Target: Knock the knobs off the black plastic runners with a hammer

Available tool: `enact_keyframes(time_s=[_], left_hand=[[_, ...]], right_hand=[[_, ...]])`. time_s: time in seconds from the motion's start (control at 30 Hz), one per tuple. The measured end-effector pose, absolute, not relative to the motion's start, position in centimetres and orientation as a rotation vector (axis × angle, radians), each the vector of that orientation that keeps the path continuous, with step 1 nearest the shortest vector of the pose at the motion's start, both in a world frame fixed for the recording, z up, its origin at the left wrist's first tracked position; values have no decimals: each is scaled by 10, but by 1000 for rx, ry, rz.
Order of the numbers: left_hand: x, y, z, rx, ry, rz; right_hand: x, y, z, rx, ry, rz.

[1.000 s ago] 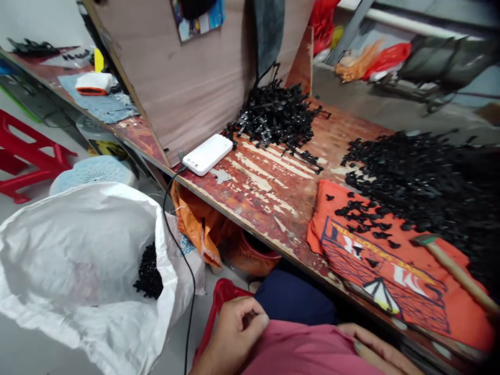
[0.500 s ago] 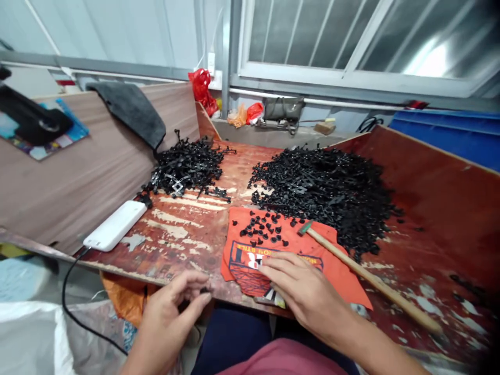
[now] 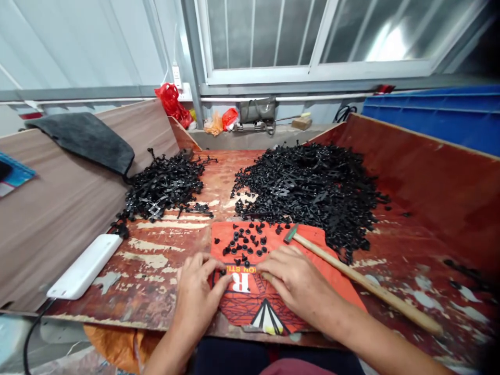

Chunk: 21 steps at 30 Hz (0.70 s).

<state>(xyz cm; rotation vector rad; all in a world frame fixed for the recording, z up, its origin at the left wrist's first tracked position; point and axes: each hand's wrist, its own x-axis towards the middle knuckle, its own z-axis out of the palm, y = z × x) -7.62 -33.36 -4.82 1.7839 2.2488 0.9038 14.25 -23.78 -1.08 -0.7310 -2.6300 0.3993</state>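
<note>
My left hand (image 3: 197, 291) is at the left edge of an orange printed cloth (image 3: 344, 289). Thumb and forefinger pinch around a small black round-headed piece (image 3: 222, 272). Over the middle of the cloth, my right hand (image 3: 297, 276) has its fingers bent and drawn together; what they hold, if anything, is hidden. Beyond both hands, several more small black round-headed pieces (image 3: 245, 247) lie scattered on the cloth. A hammer (image 3: 363, 278) with a wooden handle rests to the right of my right hand, its green head on the cloth.
A large pile of black parts (image 3: 312, 187) covers the back right of the worn red table (image 3: 156, 286). A smaller black pile (image 3: 164, 182) sits back left. A white power bank (image 3: 84, 268) with a cable lies at the left edge. Wooden boards (image 3: 429, 177) wall the sides.
My left hand has moved from the table's front edge up to the cloth with the small black piece. My right hand's fingers have curled in. The camera view has shifted.
</note>
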Motion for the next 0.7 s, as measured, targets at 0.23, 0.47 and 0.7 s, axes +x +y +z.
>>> enact_keyframes(time_s=[0.23,0.47,0.7], left_hand=[[-120,-297,-36,1775,2181,935],[-129,-268,-45,1995,1954,767],[-141,-256,-22,2040,2089,621]], right_hand=[[77,-223,-23,-474,-2843,192],[84,-213,-28,-481,-2862,228],[58,-156,-10,-576,-2805,191]])
